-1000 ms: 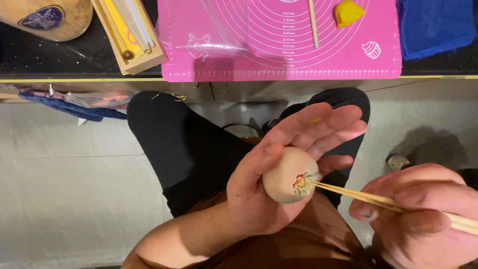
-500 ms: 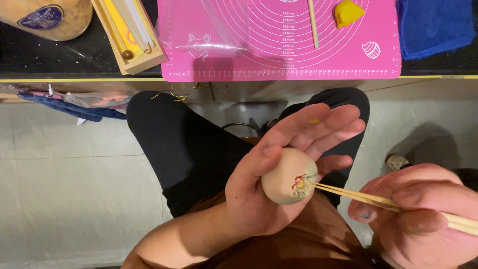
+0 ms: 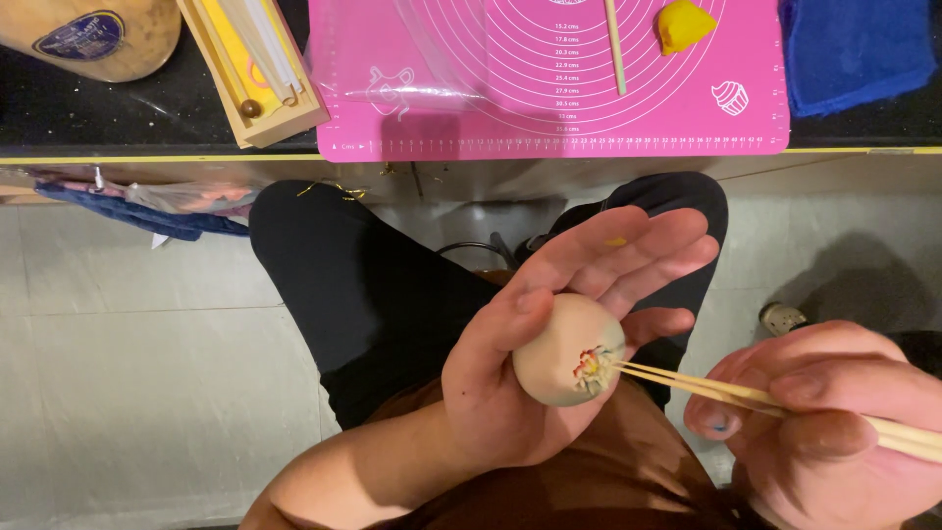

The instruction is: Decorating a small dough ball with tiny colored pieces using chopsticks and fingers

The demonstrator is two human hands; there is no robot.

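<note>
A beige dough ball rests in the palm of my left hand, thumb against its top, fingers stretched out flat. The ball has a small red and yellow patch on its right side. My right hand pinches a pair of thin wooden sticks whose tips touch that coloured patch. Both hands are over my lap, below the table edge.
A pink measuring mat lies on the dark table, with a wooden stick and a yellow dough lump on it. A wooden box stands to its left, a blue cloth to its right.
The stick tips stay at the coloured patch; my hands and the ball have barely shifted.
</note>
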